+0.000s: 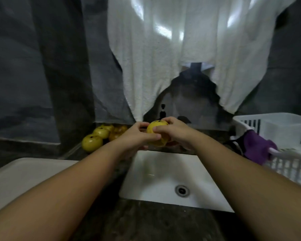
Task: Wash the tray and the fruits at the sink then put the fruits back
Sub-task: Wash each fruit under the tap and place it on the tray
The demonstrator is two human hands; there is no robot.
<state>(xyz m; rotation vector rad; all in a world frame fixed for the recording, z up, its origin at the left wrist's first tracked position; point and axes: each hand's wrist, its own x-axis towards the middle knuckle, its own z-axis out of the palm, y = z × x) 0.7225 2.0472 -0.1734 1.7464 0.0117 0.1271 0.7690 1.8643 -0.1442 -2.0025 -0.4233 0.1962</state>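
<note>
Your left hand (137,136) and right hand (174,133) together clasp one yellow fruit (155,132) above the sink's (163,171) back edge. More fruits (97,138) sit on the counter (146,223), left.

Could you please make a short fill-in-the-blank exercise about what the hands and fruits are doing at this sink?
1. Both hands, the left hand and the right hand, hold one ____ fruit.
2. The held fruit is above the white ____.
3. More fruits lie on the counter to the ____ of the hands.
4. A ____ cloth hangs on the white basket.

Missing words: yellow; sink; left; purple
</note>
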